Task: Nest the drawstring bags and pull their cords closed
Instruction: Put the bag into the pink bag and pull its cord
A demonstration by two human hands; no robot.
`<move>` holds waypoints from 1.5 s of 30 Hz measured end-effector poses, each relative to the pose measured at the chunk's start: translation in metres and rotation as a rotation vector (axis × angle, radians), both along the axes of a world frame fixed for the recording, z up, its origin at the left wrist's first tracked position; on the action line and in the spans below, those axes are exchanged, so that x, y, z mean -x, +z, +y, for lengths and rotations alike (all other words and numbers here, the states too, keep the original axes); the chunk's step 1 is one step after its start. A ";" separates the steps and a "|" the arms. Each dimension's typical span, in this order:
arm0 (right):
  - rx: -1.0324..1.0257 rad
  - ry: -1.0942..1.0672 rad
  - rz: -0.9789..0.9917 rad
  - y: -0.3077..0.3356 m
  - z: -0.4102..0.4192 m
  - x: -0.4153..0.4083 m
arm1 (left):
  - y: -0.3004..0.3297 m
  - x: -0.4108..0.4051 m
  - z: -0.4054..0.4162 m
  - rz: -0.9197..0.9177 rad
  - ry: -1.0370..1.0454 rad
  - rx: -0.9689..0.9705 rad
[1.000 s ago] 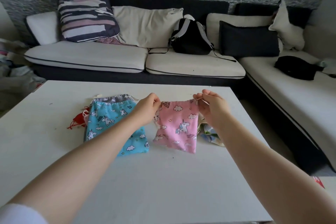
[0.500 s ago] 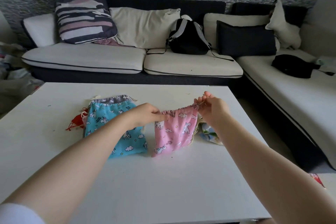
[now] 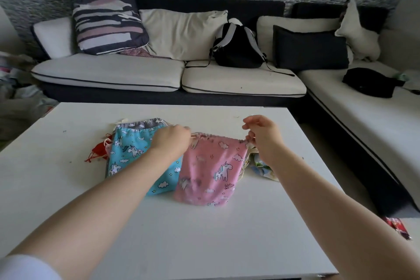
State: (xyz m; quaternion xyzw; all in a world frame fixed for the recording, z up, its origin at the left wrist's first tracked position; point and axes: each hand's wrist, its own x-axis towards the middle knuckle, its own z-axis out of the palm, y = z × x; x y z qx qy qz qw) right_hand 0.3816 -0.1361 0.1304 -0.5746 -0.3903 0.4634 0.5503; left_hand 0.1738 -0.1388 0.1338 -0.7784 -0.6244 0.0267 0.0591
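Lying on the white bench (image 3: 68,188), the pink bag (image 3: 211,170) is stretching with its long axis running from the far side toward the person, its gathered mouth pointing away at the sofa (image 3: 136,75) and its closed bottom pointing toward the camera. The left hand (image 3: 171,142) is gripping the left end of the mouth, fingers curled over the bunched fabric and cord there. The right hand (image 3: 263,135) is pinching the right corner of the mouth, thumb and fingers pressed together on the fabric or cord; which of the two cannot be told. The mouth edge is puckering between the two hands.

Just beside it on the left, the blue bag (image 3: 134,154) is lying flat with the same heading, its grey mouth band facing the sofa; the pink bag's left edge is overlapping its lower right part, and the left forearm is crossing over it. A red bag (image 3: 100,151) is peeking out from under the blue bag's left side. A patterned bag (image 3: 261,167) is showing beneath the right forearm, touching the pink bag's right edge. A black backpack (image 3: 237,50) is sitting upright on the sofa.
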 end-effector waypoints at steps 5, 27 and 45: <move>0.015 -0.007 -0.001 0.001 0.000 -0.002 | 0.012 -0.003 -0.002 -1.083 0.006 0.444; -0.435 0.267 -0.748 0.055 -0.021 0.039 | 0.073 -0.028 -0.015 -1.171 -0.214 0.006; -0.100 0.100 -0.195 0.069 -0.011 0.033 | 0.019 -0.023 -0.007 -1.421 0.044 0.168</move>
